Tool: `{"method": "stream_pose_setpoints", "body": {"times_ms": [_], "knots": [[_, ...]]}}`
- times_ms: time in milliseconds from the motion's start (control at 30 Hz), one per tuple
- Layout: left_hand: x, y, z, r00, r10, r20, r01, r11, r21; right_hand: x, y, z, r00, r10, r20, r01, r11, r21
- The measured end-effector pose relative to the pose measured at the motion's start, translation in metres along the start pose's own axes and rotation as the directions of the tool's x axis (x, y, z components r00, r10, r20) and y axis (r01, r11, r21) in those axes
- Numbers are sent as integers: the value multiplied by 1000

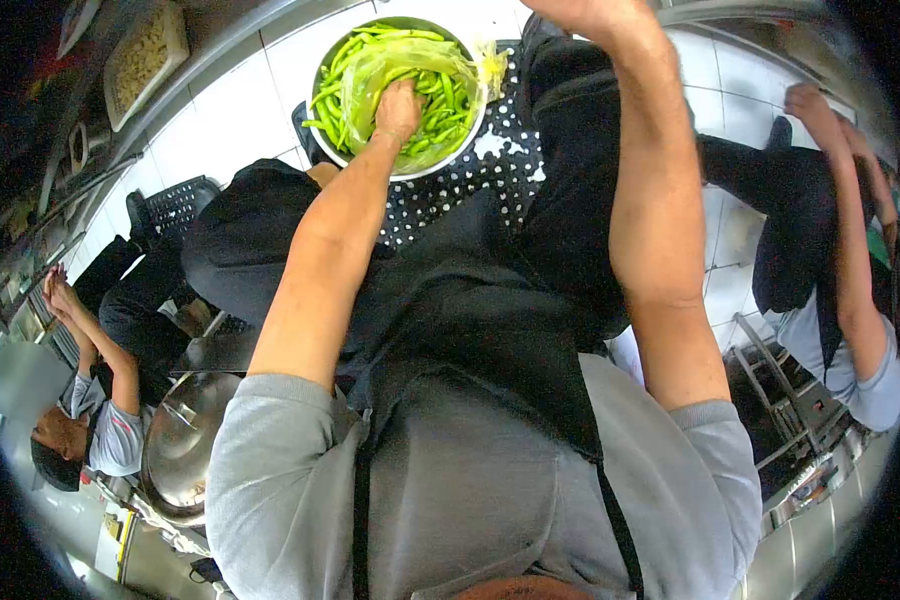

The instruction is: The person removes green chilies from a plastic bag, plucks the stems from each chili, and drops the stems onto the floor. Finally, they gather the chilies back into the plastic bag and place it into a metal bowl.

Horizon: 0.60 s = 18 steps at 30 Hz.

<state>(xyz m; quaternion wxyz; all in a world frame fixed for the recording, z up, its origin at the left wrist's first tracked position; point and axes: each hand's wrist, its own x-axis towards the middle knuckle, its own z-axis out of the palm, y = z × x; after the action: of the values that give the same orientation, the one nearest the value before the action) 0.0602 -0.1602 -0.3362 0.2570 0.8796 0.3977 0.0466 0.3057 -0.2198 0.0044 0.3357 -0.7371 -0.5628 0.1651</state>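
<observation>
A metal bowl (pixel 478 105) full of long green chili peppers (pixel 448 95) stands on a black perforated crate in front of me. A clear plastic bag (pixel 360 75) lies open among the peppers. My left hand (pixel 398 112) reaches down into the bag and peppers, its fingers hidden there. Up at the top edge, my right hand (pixel 600 12) is raised to the right of the bowl and cut off by the frame, so its fingers do not show.
Under the bowl is the black crate (pixel 410 210). One co-worker (pixel 120 430) sits at left, another (pixel 840 330) at right. A large metal lid (pixel 185 440) is beside my left arm; a food tray (pixel 145 60) sits upper left. My knees flank the crate.
</observation>
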Motion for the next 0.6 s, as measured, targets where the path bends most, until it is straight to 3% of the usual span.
{"method": "stream_pose_setpoints", "body": {"times_ms": [33,133,167,200,300,400,500,600], "knots": [[5,0,0,998,-43,39,45,998,-33,3,3,1,1000,-20,-8,20,1000,1],[13,5,-15,935,-183,303,153,981,118,9,-7,1,1000,-10,-21,11,998,56],[10,8,-24,934,-161,320,129,984,120,7,-16,-1,1000,17,-15,-16,997,80],[10,11,-34,933,-160,321,123,984,132,7,-23,-4,999,41,-17,-39,994,97],[3,27,-58,943,-147,298,100,980,170,9,-13,-2,984,100,145,-82,989,-125],[-8,28,-89,964,-131,232,86,978,192,-2,-12,10,997,-83,-4,83,996,-35],[-13,26,-123,990,-47,131,25,986,164,-2,-12,20,994,-74,82,84,987,-133],[-18,32,-159,994,-16,104,-3,985,174,-4,-11,34,986,-127,109,132,990,-47]]}}
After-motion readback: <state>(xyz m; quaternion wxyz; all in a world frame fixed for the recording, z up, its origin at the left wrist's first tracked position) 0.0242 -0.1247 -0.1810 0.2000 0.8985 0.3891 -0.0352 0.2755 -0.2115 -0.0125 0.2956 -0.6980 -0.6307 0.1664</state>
